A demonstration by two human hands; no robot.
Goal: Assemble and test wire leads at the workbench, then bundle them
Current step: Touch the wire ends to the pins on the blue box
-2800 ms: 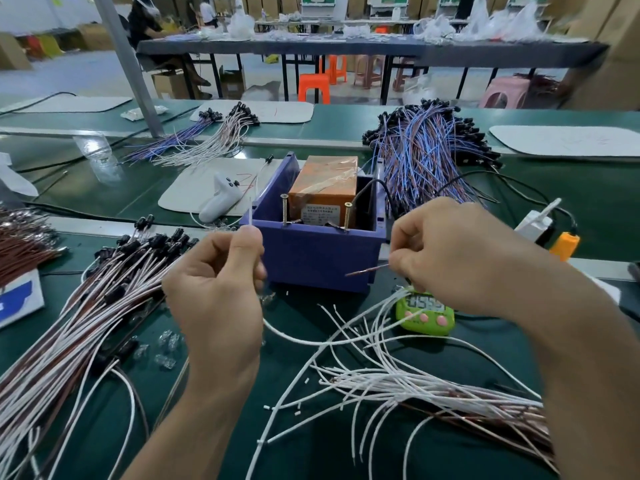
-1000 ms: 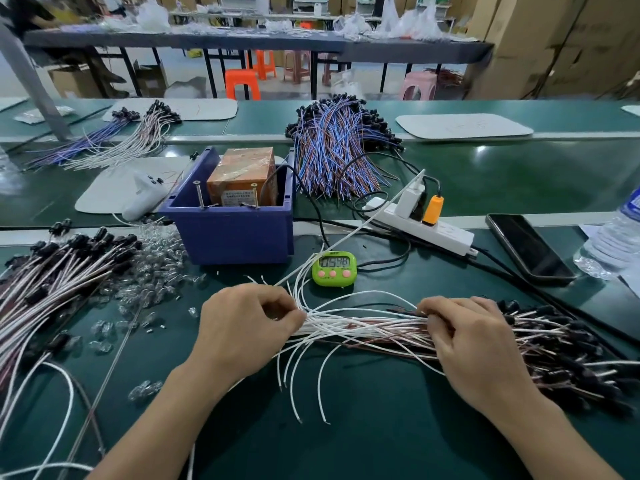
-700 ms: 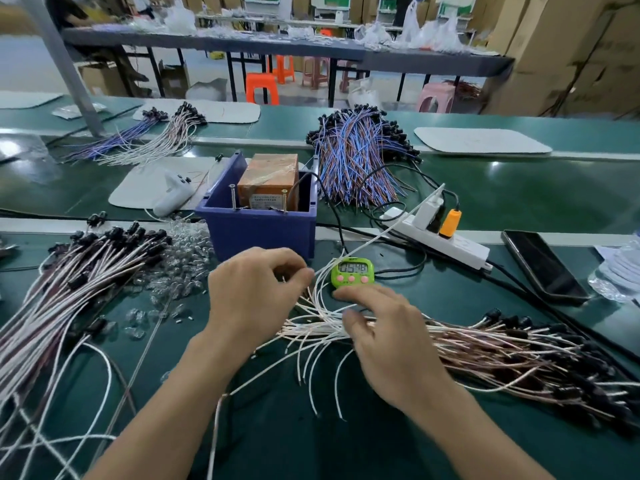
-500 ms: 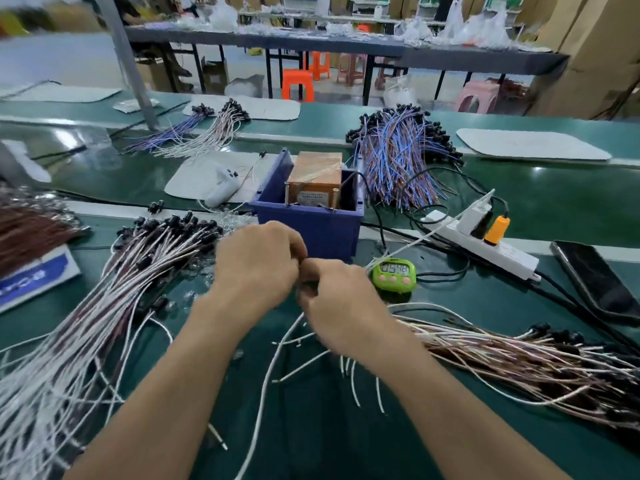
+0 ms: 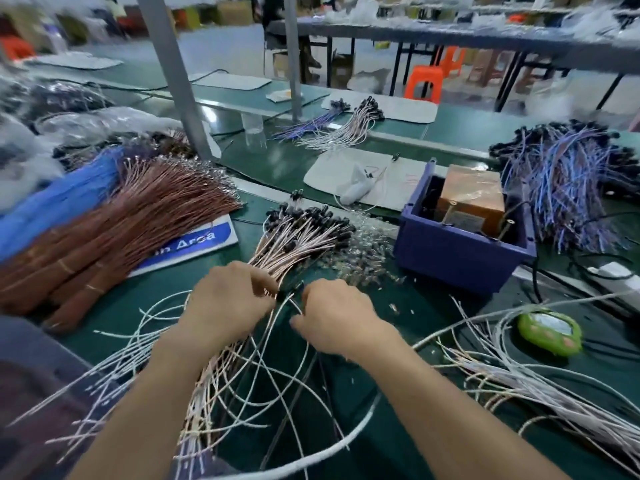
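Observation:
A pile of white and pink wire leads with black caps (image 5: 301, 233) fans out on the green bench, its loose tails spreading toward me. My left hand (image 5: 225, 306) rests on the middle of this pile, fingers curled around leads. My right hand (image 5: 336, 317) is close beside it, pinching a white lead (image 5: 294, 306) whose tail loops down to the bench edge. Small clear bulbs (image 5: 360, 251) lie scattered just beyond the hands. The blue tester box (image 5: 460, 251) with an orange block inside stands at the right.
Brown wire bundles (image 5: 121, 230) and blue ones (image 5: 62, 199) lie at the left on a blue sign. A second lead pile (image 5: 540, 382) and a green timer (image 5: 550, 330) are at the right. Blue-purple leads (image 5: 561, 181) lie behind the box. A grey post (image 5: 173, 77) rises at the back.
My view has swung left. Both hands moved from the right-hand lead pile over to the capped pile on the left, the right hand carrying a white lead.

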